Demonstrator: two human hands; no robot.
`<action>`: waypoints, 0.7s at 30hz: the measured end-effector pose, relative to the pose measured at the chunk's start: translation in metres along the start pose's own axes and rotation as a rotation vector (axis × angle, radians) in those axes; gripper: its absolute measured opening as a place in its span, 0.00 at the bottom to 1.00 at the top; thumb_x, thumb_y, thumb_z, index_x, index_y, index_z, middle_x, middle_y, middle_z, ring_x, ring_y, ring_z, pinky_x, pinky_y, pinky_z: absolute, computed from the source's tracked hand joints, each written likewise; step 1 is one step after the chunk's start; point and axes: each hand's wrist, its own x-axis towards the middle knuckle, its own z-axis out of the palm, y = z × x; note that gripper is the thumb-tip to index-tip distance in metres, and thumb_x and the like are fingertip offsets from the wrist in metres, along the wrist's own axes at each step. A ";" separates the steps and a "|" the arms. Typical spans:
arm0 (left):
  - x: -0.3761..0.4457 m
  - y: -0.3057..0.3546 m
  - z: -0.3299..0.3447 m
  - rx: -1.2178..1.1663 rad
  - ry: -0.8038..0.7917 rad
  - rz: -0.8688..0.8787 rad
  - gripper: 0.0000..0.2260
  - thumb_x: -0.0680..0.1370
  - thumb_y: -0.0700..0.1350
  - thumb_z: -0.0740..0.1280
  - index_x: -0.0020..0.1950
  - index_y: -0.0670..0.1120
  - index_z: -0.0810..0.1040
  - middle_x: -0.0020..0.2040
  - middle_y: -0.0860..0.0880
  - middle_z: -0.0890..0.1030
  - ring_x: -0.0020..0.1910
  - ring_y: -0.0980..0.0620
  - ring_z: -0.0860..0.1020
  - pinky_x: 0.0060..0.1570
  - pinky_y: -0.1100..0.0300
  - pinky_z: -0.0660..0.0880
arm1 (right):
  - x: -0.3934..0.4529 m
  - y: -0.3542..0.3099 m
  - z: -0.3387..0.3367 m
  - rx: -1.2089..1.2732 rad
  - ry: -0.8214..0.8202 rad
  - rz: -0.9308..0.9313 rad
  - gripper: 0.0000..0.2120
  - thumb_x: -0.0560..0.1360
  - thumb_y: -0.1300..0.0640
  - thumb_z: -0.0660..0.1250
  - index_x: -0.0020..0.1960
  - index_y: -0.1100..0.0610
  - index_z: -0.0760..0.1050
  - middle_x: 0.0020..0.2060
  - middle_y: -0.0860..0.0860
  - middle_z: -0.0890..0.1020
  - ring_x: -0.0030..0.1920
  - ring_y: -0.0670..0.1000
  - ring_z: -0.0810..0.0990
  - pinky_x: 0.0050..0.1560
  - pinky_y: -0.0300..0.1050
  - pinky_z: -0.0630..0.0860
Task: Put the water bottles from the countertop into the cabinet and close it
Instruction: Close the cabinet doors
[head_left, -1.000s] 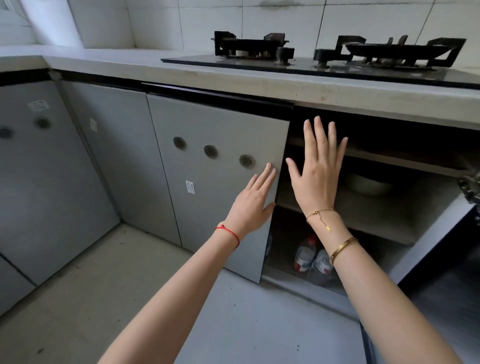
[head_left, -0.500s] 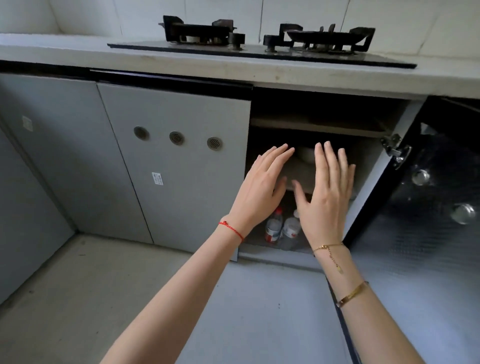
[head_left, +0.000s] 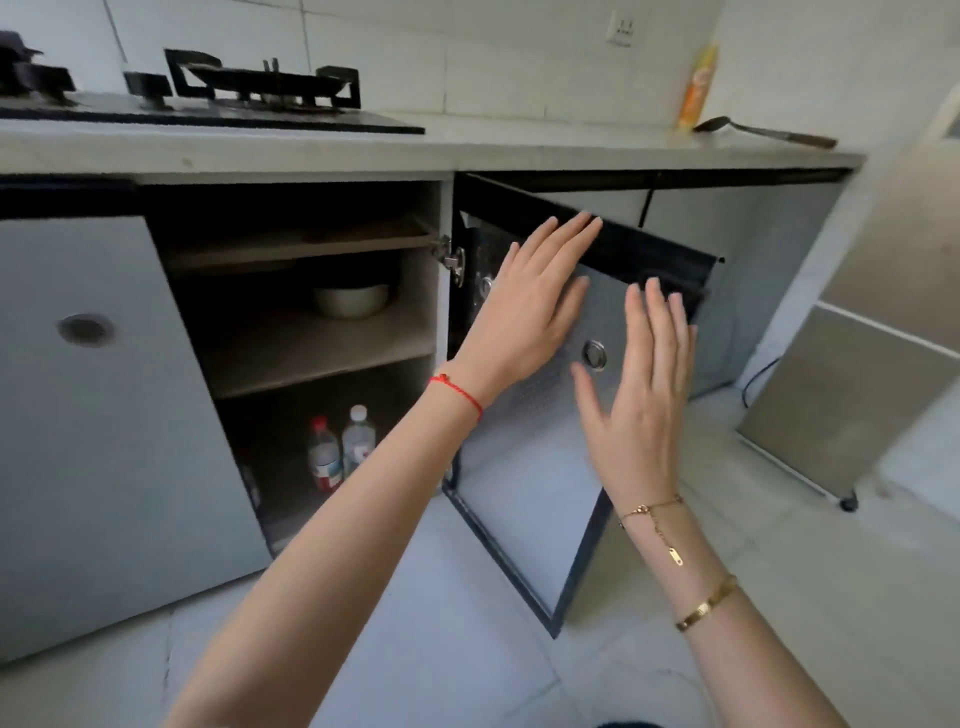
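Two clear water bottles stand side by side on the cabinet's bottom shelf: one with a red cap and red label, one with a white cap. The cabinet stands open. Its right door is swung out towards me, grey inner face showing. My left hand lies flat and open over the door's upper part, fingers reaching its dark top edge. My right hand is open, fingers spread, held in front of the door's outer edge; whether it touches the door is unclear.
A pale bowl sits on the middle shelf. The gas hob is on the countertop, with an orange spray can and a spatula at the far right. The left cabinet door is shut. A metal appliance stands at the right.
My view has swung right. Both hands moved from in front of the open cabinet over to the swung-out right door.
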 end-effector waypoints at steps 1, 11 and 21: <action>0.010 0.008 0.005 -0.004 -0.009 0.003 0.22 0.83 0.46 0.55 0.78 0.47 0.60 0.78 0.49 0.61 0.78 0.46 0.56 0.74 0.38 0.57 | 0.002 0.009 -0.007 -0.022 0.014 0.025 0.32 0.79 0.53 0.63 0.76 0.62 0.54 0.77 0.55 0.57 0.78 0.55 0.51 0.76 0.59 0.52; 0.034 0.028 0.022 0.041 -0.064 -0.038 0.19 0.84 0.50 0.51 0.75 0.52 0.64 0.75 0.55 0.66 0.79 0.49 0.53 0.75 0.36 0.50 | 0.009 0.045 -0.014 -0.082 -0.036 0.079 0.36 0.79 0.47 0.62 0.77 0.63 0.49 0.78 0.57 0.54 0.78 0.56 0.49 0.76 0.58 0.53; -0.010 0.026 -0.020 0.065 -0.037 -0.073 0.21 0.84 0.53 0.49 0.77 0.52 0.61 0.76 0.56 0.63 0.79 0.52 0.52 0.75 0.37 0.51 | -0.011 0.002 -0.007 0.125 -0.013 -0.080 0.36 0.78 0.49 0.66 0.76 0.64 0.53 0.77 0.58 0.56 0.78 0.57 0.51 0.74 0.59 0.58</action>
